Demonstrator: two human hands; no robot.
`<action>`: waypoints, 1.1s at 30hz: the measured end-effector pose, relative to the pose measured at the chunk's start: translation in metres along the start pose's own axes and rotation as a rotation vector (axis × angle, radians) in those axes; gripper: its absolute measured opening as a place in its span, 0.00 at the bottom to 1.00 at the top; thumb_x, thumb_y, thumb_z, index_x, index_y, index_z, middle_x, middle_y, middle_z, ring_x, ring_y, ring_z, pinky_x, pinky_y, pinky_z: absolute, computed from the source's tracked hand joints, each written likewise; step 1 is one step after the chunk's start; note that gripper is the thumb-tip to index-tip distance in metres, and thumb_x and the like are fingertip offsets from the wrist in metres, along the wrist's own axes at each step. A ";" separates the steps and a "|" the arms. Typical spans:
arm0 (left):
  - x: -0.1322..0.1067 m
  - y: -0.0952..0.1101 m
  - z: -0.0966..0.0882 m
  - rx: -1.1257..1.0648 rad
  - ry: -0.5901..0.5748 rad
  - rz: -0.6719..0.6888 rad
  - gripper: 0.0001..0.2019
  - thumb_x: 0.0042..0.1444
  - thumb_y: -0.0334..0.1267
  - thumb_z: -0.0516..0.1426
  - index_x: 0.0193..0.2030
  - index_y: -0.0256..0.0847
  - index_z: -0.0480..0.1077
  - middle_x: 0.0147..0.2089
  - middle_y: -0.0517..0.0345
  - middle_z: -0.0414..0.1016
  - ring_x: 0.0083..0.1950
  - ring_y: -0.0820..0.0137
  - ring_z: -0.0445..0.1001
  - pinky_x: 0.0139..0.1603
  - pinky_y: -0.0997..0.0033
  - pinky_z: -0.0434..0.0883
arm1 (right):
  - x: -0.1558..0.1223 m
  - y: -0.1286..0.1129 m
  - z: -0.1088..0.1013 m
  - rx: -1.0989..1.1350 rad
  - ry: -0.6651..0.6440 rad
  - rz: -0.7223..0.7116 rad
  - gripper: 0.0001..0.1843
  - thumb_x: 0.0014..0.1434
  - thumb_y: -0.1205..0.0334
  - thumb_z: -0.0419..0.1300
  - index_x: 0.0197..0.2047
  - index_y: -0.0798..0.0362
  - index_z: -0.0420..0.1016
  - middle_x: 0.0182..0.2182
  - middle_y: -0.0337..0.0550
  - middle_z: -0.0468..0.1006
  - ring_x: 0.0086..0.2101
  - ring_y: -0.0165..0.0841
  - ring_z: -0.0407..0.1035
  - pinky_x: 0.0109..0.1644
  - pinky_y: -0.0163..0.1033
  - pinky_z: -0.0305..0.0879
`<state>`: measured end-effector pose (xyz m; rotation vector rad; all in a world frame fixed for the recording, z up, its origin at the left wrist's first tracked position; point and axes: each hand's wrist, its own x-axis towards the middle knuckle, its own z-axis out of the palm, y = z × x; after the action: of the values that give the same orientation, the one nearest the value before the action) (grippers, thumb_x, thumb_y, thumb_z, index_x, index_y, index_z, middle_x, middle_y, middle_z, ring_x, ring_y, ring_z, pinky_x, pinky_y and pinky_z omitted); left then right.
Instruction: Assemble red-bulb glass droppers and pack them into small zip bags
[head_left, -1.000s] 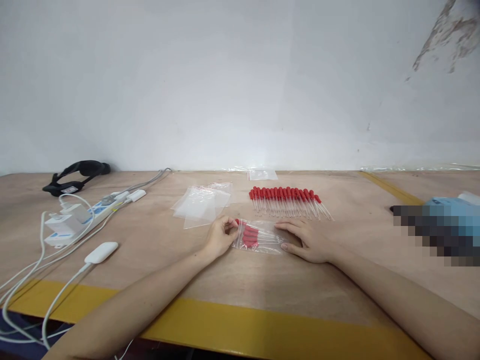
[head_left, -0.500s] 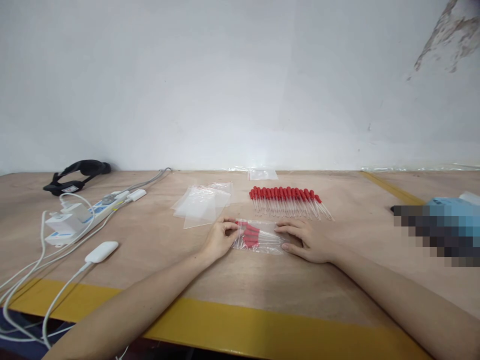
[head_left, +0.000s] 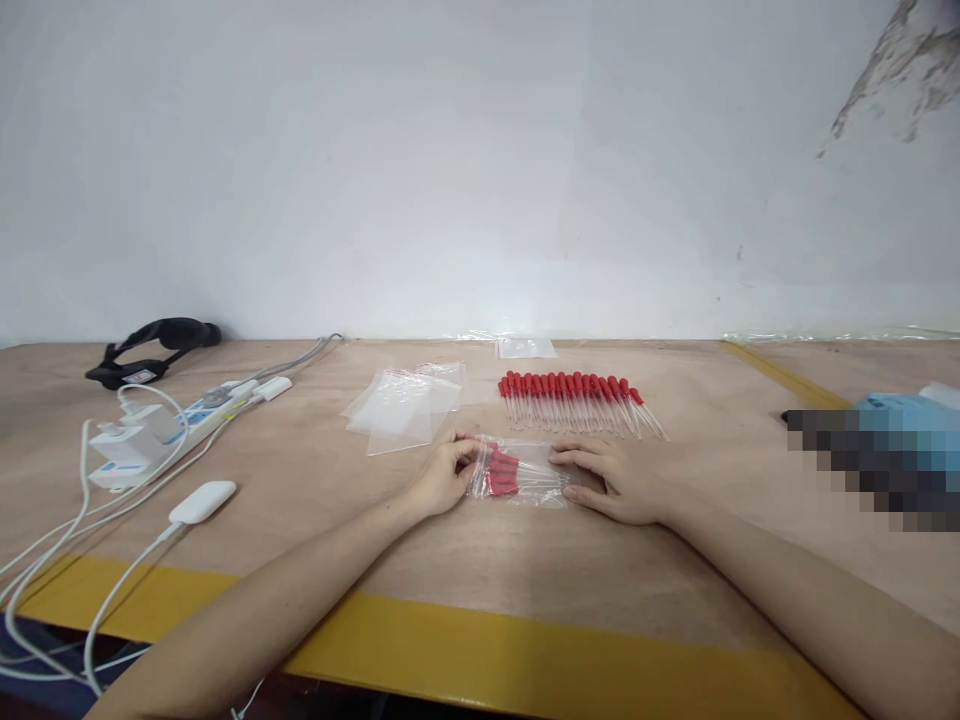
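A clear plastic zip bag [head_left: 534, 495] lies flat on the table, holding several droppers [head_left: 504, 475] with red bulbs to the left and thin clear stems to the right. My left hand [head_left: 444, 475] pinches the bag's left edge near the bulbs, the thumb partly hidden. At the bag's right end rests my right hand [head_left: 615, 483], its thumb and fingers apart and their tips touching the plastic. Beyond the bag, a row of loose red-bulb droppers [head_left: 574, 400] lies side by side, bulbs toward the wall.
Flat clear bags [head_left: 401, 405] overlap behind my left hand. A small white packet [head_left: 526, 348] lies by the wall. On the left are a power strip [head_left: 202, 425] with chargers and cables, a white device [head_left: 202, 502] and a black headband [head_left: 154, 350]. A blue packet [head_left: 892, 420] sits right.
My left hand has shifted its grip along the bag's left edge, its fingers curling closer over it, and the plastic there is lifted and creased. The right hand has stayed in place.
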<state>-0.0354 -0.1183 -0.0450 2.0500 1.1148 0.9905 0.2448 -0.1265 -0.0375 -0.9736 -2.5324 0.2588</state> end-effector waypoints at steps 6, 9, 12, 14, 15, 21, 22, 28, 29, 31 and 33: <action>0.000 0.001 0.000 -0.073 0.043 0.001 0.08 0.50 0.30 0.54 0.38 0.37 0.66 0.38 0.53 0.69 0.38 0.70 0.70 0.41 0.69 0.69 | 0.000 0.000 0.000 -0.025 0.003 -0.007 0.24 0.56 0.47 0.51 0.54 0.45 0.64 0.53 0.45 0.64 0.51 0.41 0.59 0.53 0.51 0.55; 0.002 -0.004 -0.001 -0.078 0.135 -0.071 0.07 0.50 0.32 0.54 0.38 0.36 0.65 0.35 0.53 0.71 0.37 0.69 0.71 0.38 0.69 0.70 | 0.000 -0.001 -0.001 -0.030 -0.002 -0.009 0.24 0.56 0.48 0.51 0.53 0.46 0.64 0.53 0.44 0.64 0.50 0.41 0.59 0.53 0.50 0.55; 0.006 -0.008 -0.002 -0.067 0.131 -0.106 0.07 0.50 0.34 0.54 0.36 0.36 0.67 0.34 0.53 0.73 0.36 0.68 0.73 0.38 0.67 0.70 | 0.001 -0.002 -0.002 -0.025 -0.010 -0.016 0.24 0.56 0.48 0.51 0.54 0.46 0.63 0.53 0.45 0.64 0.50 0.40 0.59 0.52 0.50 0.56; 0.008 -0.010 -0.003 -0.052 0.132 -0.120 0.07 0.49 0.34 0.54 0.35 0.35 0.68 0.34 0.52 0.74 0.35 0.68 0.73 0.38 0.67 0.70 | 0.001 -0.001 -0.002 -0.025 -0.012 -0.017 0.24 0.56 0.48 0.50 0.54 0.46 0.63 0.53 0.44 0.64 0.50 0.41 0.59 0.52 0.50 0.56; 0.009 -0.010 -0.003 -0.037 0.141 -0.127 0.07 0.49 0.34 0.54 0.35 0.35 0.69 0.33 0.52 0.74 0.35 0.68 0.73 0.37 0.67 0.70 | 0.001 -0.001 -0.002 -0.027 -0.012 -0.014 0.24 0.56 0.48 0.50 0.54 0.46 0.63 0.53 0.44 0.64 0.50 0.41 0.59 0.52 0.50 0.56; 0.014 -0.013 -0.003 0.184 0.202 -0.070 0.06 0.48 0.35 0.55 0.31 0.36 0.70 0.31 0.55 0.72 0.29 0.70 0.71 0.31 0.70 0.68 | 0.000 -0.001 -0.001 -0.031 -0.010 -0.003 0.24 0.56 0.48 0.51 0.54 0.46 0.64 0.53 0.44 0.64 0.51 0.41 0.59 0.53 0.50 0.55; 0.015 -0.014 -0.003 0.198 0.206 -0.058 0.06 0.49 0.36 0.55 0.31 0.36 0.71 0.31 0.55 0.72 0.29 0.70 0.71 0.32 0.70 0.68 | 0.000 -0.001 -0.001 -0.028 -0.007 -0.003 0.24 0.56 0.48 0.51 0.54 0.46 0.64 0.53 0.44 0.64 0.51 0.41 0.59 0.53 0.50 0.55; 0.015 -0.017 -0.006 0.170 0.235 -0.061 0.06 0.50 0.34 0.54 0.30 0.36 0.71 0.31 0.56 0.72 0.32 0.70 0.71 0.35 0.70 0.68 | 0.001 -0.002 -0.002 -0.032 -0.012 -0.013 0.24 0.56 0.48 0.51 0.54 0.47 0.63 0.52 0.45 0.64 0.50 0.40 0.59 0.53 0.49 0.55; 0.015 -0.017 -0.007 0.178 0.241 -0.066 0.06 0.50 0.34 0.54 0.30 0.36 0.71 0.31 0.56 0.72 0.32 0.70 0.70 0.35 0.70 0.68 | 0.001 -0.002 -0.002 -0.034 -0.011 -0.014 0.24 0.56 0.48 0.51 0.54 0.47 0.63 0.52 0.45 0.65 0.50 0.40 0.59 0.53 0.49 0.56; 0.014 -0.015 -0.009 0.190 0.241 -0.079 0.06 0.50 0.34 0.54 0.30 0.36 0.71 0.31 0.56 0.72 0.32 0.70 0.70 0.35 0.69 0.68 | 0.000 -0.001 -0.001 -0.037 -0.004 -0.017 0.24 0.56 0.48 0.51 0.54 0.47 0.63 0.52 0.45 0.64 0.50 0.40 0.59 0.53 0.49 0.56; 0.014 -0.013 -0.009 0.162 0.220 -0.089 0.06 0.49 0.35 0.54 0.30 0.37 0.71 0.31 0.56 0.72 0.32 0.69 0.71 0.35 0.69 0.68 | 0.000 0.000 0.001 -0.038 0.005 -0.022 0.24 0.56 0.48 0.51 0.53 0.47 0.64 0.53 0.45 0.64 0.50 0.40 0.59 0.53 0.49 0.56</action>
<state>-0.0435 -0.0989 -0.0456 2.0316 1.4296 1.1343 0.2446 -0.1260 -0.0380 -0.9586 -2.5505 0.2021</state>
